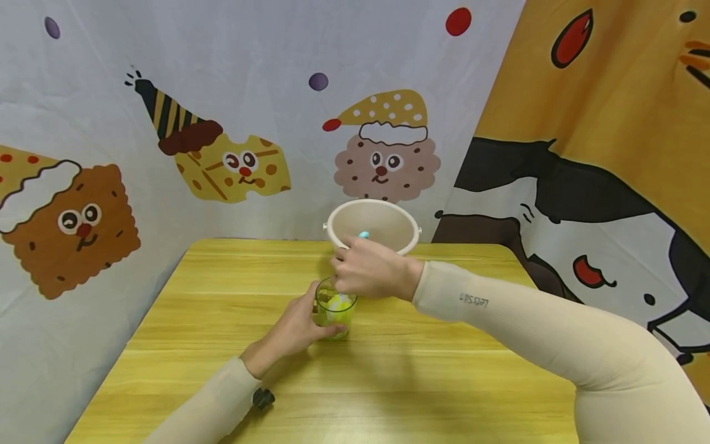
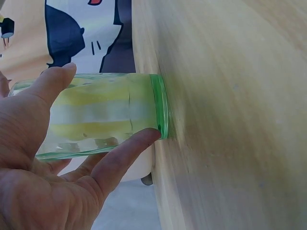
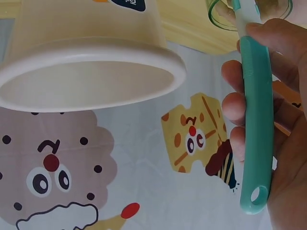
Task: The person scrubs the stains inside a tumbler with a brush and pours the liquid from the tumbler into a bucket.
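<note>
My left hand [image 1: 294,325] grips a clear green-tinted glass [image 2: 144,105], its thumb and fingers spread round the sides. The glass stands upright with its green base at the wooden tabletop. A yellow-and-white striped sponge head [image 1: 339,302] is inside it, seen through the wall. My right hand [image 1: 370,268], above the glass rim, holds a cup brush by its teal handle [image 3: 257,124], fingers curled round it. The white neck of the brush points down into the glass. Most of the handle is hidden by the hand in the head view.
A cream bucket [image 1: 391,222] stands behind the right hand at the table's far edge. The wooden table [image 1: 222,283] ends against a cartoon-printed cloth [image 1: 266,61]. A small black object [image 1: 263,398] is at the left sleeve's cuff.
</note>
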### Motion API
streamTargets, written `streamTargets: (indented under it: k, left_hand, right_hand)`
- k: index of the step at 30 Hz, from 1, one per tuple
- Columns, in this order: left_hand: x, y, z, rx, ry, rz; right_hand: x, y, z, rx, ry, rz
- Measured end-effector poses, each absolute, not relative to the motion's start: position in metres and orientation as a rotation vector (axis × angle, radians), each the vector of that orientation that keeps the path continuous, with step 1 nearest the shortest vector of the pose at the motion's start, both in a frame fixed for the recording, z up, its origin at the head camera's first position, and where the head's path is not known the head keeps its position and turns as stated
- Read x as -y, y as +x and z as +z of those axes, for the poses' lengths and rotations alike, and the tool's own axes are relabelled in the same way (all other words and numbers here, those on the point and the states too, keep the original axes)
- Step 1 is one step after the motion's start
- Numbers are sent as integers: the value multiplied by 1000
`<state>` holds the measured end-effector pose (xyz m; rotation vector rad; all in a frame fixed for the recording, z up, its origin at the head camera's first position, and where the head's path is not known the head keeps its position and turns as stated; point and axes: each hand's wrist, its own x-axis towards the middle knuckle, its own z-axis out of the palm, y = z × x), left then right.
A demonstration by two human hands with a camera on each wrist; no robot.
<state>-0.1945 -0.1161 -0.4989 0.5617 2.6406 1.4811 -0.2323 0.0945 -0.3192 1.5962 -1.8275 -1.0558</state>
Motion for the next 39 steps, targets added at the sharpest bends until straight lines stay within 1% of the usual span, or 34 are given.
streamTargets:
  k: [9, 22, 39]
  left_hand:
    - [114, -195, -499, -2651, 557, 1479]
    - [114, -196, -500, -2650, 574, 1472]
    - [109, -195, -493, -2713, 534, 1448]
  right_hand:
    - [-98, -228, -317, 1819, 1547, -1045]
    - [-91, -223, -330, 1820, 1518, -1091]
    - [-99, -225, -335, 1850, 1485, -1013]
